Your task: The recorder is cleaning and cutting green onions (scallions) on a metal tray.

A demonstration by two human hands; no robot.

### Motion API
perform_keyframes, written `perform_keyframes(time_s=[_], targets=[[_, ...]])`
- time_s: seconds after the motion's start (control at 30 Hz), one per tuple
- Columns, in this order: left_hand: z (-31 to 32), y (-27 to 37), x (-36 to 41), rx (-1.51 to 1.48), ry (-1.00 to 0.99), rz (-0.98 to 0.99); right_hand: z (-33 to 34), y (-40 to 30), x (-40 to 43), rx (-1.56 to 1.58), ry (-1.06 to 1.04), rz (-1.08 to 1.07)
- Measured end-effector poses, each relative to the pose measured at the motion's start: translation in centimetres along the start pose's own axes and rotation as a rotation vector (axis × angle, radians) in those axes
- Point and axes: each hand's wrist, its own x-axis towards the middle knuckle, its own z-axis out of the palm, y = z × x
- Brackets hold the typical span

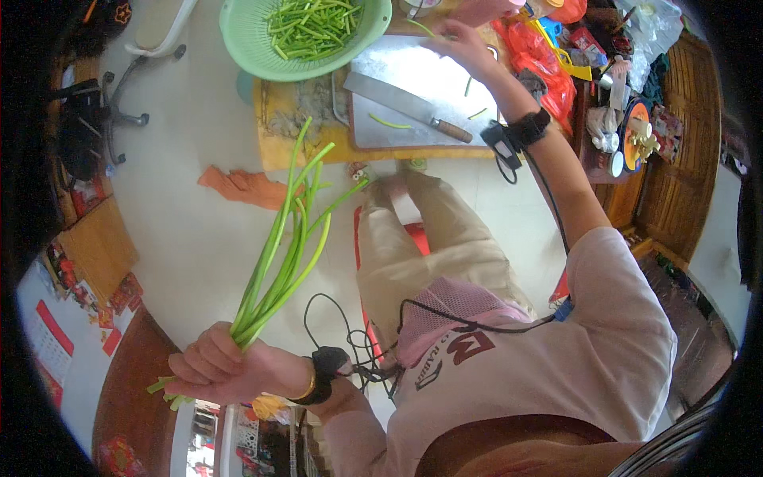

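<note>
My left hand [217,366] grips a bunch of long garlic scapes [280,256] at lower left, held up away from the table. Their trimmed ends poke out below the fist. At the top, my right hand [462,47] is over the far right part of a pale cutting board [381,138], pinching a single garlic scape [421,27]. A cleaver [393,98] with a wooden handle lies across the board, its blade pointing up and left. Loose scape bits [388,122] lie near it. A green plastic colander [238,45] at the board's far left holds many cut scapes [316,27].
The board rests on a table with a yellow cover [304,156]. Red plastic bags [539,65] and clutter crowd its right side. An orange cloth [244,186] lies on the floor. Black cables [357,352] run from both wrist straps. A chair base [113,119] stands at left.
</note>
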Motion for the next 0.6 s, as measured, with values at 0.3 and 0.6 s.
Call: perform_keyframes(time_s=[0.3,0.6], targets=[[0.6,0.6,-0.7,0.004,0.000,0.018,-1.0,1.1,2.1,-0.258,0.164,-0.134],[0.2,-0.6,-0.2,0.049,0.028,0.005,-2.6,15.3,-4.4,-0.895,0.129,0.641]])
